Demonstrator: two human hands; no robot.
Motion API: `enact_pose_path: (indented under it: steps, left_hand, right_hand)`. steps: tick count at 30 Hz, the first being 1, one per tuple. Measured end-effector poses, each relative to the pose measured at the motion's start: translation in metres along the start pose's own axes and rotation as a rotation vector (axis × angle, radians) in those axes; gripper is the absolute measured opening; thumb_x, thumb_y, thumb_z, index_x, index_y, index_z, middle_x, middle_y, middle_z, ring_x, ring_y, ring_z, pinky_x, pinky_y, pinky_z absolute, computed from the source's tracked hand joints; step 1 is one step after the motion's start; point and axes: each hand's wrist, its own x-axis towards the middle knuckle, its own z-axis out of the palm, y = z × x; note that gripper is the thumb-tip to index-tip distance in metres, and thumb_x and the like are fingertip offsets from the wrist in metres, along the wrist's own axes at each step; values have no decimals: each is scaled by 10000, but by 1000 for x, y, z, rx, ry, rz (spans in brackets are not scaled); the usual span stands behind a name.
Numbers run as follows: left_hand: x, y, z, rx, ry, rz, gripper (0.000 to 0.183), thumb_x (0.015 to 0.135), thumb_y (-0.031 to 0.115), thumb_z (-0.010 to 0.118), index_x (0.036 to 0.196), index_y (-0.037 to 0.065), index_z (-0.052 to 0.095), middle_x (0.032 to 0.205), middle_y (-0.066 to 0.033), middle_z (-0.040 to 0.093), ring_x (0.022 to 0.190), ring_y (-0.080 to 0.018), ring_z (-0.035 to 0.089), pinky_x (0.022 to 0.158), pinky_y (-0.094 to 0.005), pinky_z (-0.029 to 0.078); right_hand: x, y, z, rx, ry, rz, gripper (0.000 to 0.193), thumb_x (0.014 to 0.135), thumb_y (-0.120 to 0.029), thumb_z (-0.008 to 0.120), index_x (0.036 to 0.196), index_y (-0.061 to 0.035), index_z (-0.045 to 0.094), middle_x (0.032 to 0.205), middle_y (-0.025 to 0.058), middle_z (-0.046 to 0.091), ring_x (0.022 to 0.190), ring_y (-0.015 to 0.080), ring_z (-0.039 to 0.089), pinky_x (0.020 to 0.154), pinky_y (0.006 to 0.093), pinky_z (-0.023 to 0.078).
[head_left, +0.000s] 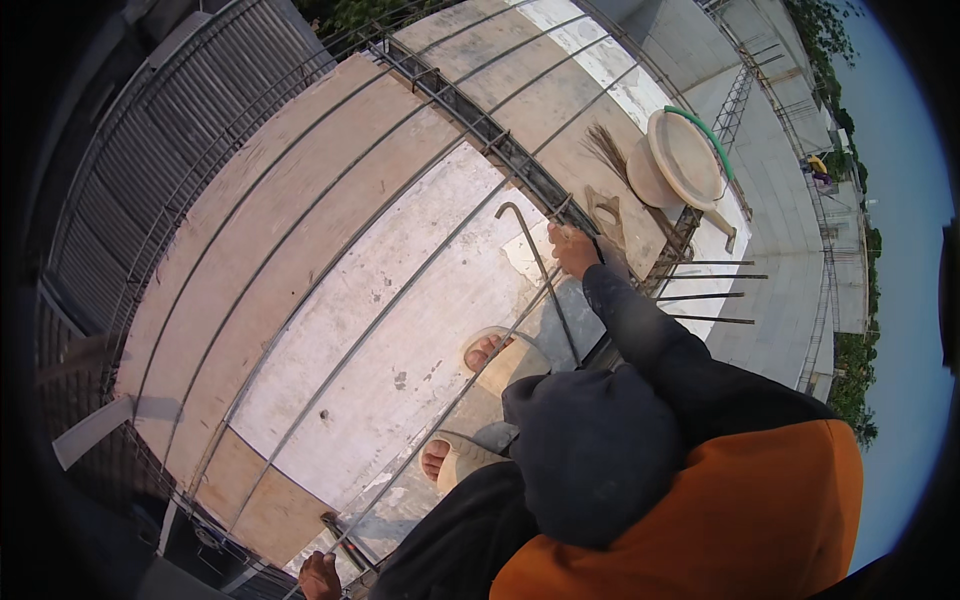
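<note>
A long thin steel bar [440, 421] runs slantwise across the deck past my sandalled feet [488, 352]. At its upper right end my right hand [573, 249] is closed around it, close to a rebar cage [478, 118] set in a channel. Near the lower edge, my left hand [320, 577] is closed on the same bar, partly cut off by the picture's edge. A bar with a hooked end [541, 268] lies just left of my right hand, passing under the long bar.
Several parallel rebars [262, 232] cross the plywood and white panels [395, 330]. Beyond the cage stand a pale bucket [650, 178] with a basin [685, 152], a green hose [705, 132] and a bundle of thin sticks [606, 150]. Bar ends [712, 296] jut out at right. Corrugated roofing [175, 140] lies past the deck's left edge.
</note>
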Motion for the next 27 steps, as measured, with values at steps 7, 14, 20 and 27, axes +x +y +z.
enact_pose_path:
  steps: [7,14,20,27]
  left_hand:
    - [27,12,-20,-328,-68,-157,429,1125,324,509,1443,39,468,1362,-188,521,1265,-290,485,1074,-459,415]
    - [56,28,-36,-554,-128,-224,387,1127,331,506,1364,27,478,1260,-192,511,1168,-296,472,1003,-466,401]
    - [88,32,-53,-613,-157,-194,362,1128,336,503,1296,16,487,1172,-196,503,1084,-301,461,943,-472,389]
    - [137,30,-68,-643,-184,-103,350,1129,343,500,1217,4,497,1070,-200,494,987,-307,448,872,-478,375]
  right_hand:
    - [-22,-5,-18,-325,-293,-106,518,1042,-487,637,999,18,743,825,148,731,627,243,689,626,401,556]
    - [-50,-2,-9,-480,-276,-165,466,952,-474,704,1030,-16,741,996,221,769,974,388,747,856,487,564]
    - [-51,8,7,-466,-222,-225,468,931,-416,688,1130,7,673,999,289,737,996,460,717,898,539,551]
    - [-95,13,-33,-277,-62,-169,423,1005,-344,625,1213,17,556,880,290,732,841,495,721,782,590,557]
